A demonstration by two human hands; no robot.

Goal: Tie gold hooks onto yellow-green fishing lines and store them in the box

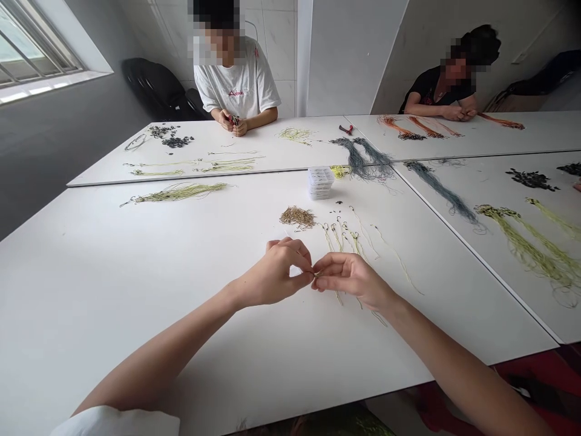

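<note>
My left hand (281, 272) and my right hand (351, 281) meet fingertip to fingertip over the near middle of the white table. Between them is a small fish hook (319, 274), mostly covered by the pinching fingers. Both hands are closed on it. Behind the left hand lies a pile of bronze-coloured fish hooks (297, 216). Several pale yellow-green cords tied to hooks (356, 242) are spread just beyond and under my right hand. One longer loose cord (399, 260) stretches to the right of them.
A stack of clear plastic boxes (320, 183) stands beyond the hooks. Bundles of grey cords (358, 158), yellow-green cords (181, 192) and orange cords (424, 126) lie about. Red-handled pliers (346, 129) rest farther back. Two people (238, 85) work across the tables.
</note>
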